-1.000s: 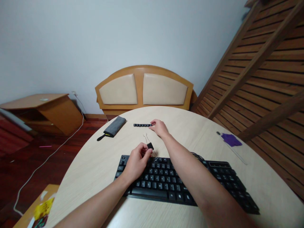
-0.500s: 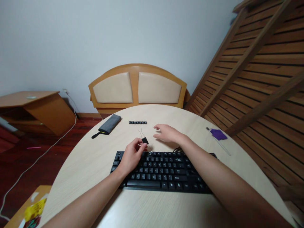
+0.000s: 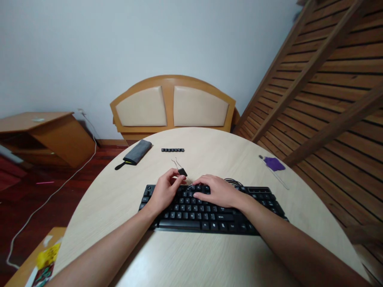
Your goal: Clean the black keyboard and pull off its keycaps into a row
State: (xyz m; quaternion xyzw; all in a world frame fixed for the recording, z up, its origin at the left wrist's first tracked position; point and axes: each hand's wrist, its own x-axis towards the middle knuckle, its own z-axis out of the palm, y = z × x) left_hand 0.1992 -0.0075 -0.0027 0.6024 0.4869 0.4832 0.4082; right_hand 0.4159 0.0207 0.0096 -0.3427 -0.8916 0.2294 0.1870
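A black keyboard (image 3: 191, 226) lies across the round table in front of me. In my left hand (image 3: 165, 189) is a wire keycap puller (image 3: 182, 172) with a black middle block, pinched between thumb and fingers. One pair of its wires points up and away; the other end reaches down to the keyboard's top row. My right hand (image 3: 220, 190) rests over the upper keys, thumb and index finger apart near the puller's lower tip. Whether a fingertip touches the wire or a key cannot be made out. Beyond the hands sits a row of several loose black keycaps (image 3: 172, 150).
A grey pouch (image 3: 137, 152) with a black strap lies at the table's back left. On the right are a purple cloth (image 3: 274, 164) and a thin brush (image 3: 277, 176). A coiled black cable (image 3: 234, 182) sits behind the keyboard. Wooden slats (image 3: 335, 131) lean beyond the right edge.
My right hand has come down and toward me from above the table onto the keyboard's upper keys. My left hand keeps its hold on the keycap puller. The view has tilted slightly.
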